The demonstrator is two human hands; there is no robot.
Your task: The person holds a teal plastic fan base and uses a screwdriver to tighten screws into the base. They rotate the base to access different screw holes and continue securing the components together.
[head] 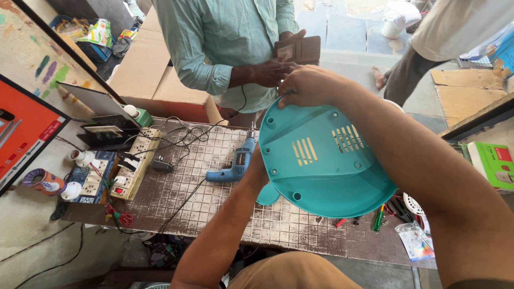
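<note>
A teal plastic base cover (321,160) was held above the tiled workbench (214,182), its slotted underside turned up and its long axis running from upper left to lower right. Its top rim was gripped by the right hand (308,85); the left hand was hidden beneath it, its grasp untellable. A blue drill (235,166) lay just beside, open bench beyond it.

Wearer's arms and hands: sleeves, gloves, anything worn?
Both forearms are bare up to the frame edge, no sleeves showing. The right hand has no glove, ring or watch in view. The left hand is hidden behind the teal plastic cover, so unknown there.
</note>
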